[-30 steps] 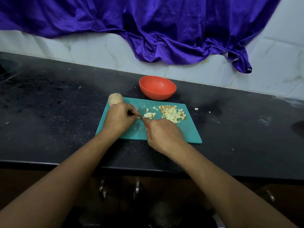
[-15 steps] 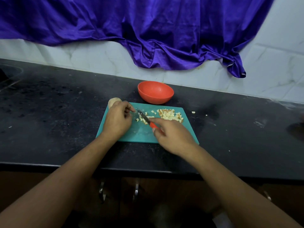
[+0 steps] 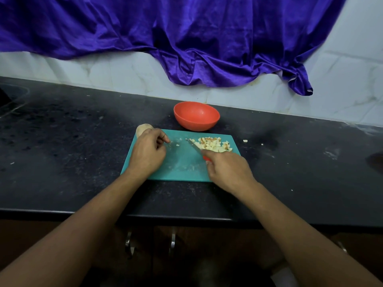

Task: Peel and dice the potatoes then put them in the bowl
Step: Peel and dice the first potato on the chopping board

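Knife [image 3: 194, 146] sits grasped in right grip [image 3: 227, 170], blade against diced potatoes [image 3: 213, 144]; left grip [image 3: 148, 154] rests loosely curled, released, on cutting board [image 3: 182, 165].

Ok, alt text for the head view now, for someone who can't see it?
A right hand holds a red-handled knife against a pile of diced potato on a teal cutting board; the left hand rests on the board, an orange bowl behind.
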Motion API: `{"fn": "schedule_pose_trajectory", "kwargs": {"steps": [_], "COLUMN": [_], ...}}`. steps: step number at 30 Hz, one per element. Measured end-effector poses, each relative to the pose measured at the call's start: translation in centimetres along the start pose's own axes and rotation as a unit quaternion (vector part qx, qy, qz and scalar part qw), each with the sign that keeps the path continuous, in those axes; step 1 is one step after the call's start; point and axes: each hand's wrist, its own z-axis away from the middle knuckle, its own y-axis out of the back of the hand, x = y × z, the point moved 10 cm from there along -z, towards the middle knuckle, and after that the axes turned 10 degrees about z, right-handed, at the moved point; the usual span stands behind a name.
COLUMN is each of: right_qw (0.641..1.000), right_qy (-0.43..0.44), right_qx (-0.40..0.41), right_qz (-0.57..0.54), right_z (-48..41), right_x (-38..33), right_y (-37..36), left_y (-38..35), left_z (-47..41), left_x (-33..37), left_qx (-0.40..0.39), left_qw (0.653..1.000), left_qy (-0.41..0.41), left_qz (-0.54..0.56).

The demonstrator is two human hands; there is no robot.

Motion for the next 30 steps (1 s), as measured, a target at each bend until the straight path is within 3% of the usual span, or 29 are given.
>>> {"fn": "schedule_pose_trajectory", "kwargs": {"steps": [3, 6, 9, 13, 17, 20, 23, 30], "right_qw": [0.997, 0.991, 0.993, 0.999, 0.998, 0.999, 0.997, 0.992], "right_qy": [-0.042, -0.051, -0.025, 0.011, -0.007, 0.013, 0.001, 0.085], "right_qx": [-0.018, 0.031, 0.081, 0.028, 0.058, 0.005, 0.047, 0.053], "right_qz": [-0.063, -0.118, -0.079, -0.019, -0.035, -0.031, -0.061, -0.071], "right_z": [0.0, 0.1, 0.6, 0.9, 0.9, 1.0, 1.0, 1.3], "right_x": [1.7, 1.6, 0.3, -0.8, -0.3, -1.0, -1.0, -6.8], "right_y": [-0.4, 0.5, 1.7, 0.7, 1.4, 0.4, 1.8, 2.0], "left_y": [-0.2, -0.3, -0.2, -0.2, -0.3, -0.3, 0.4, 1.8], "left_z": [-0.1, -0.1, 0.0, 0.1, 0.2, 0.2, 0.3, 0.5], "left_x": [-0.2, -0.1, 0.0, 0.2, 0.4, 0.4, 0.6, -0.1], "left_qx": [-0.009, -0.012, -0.011, -0.011, -0.012, -0.01, 0.02, 0.082], "left_qw": [1.0, 1.0, 1.0, 1.0, 1.0, 1.0, 0.999, 0.994], "left_qy": [0.003, 0.0, -0.006, -0.009, -0.01, -0.013, -0.026, -0.02], "left_qz": [-0.001, -0.004, -0.005, -0.003, -0.004, -0.004, 0.019, 0.066]}}
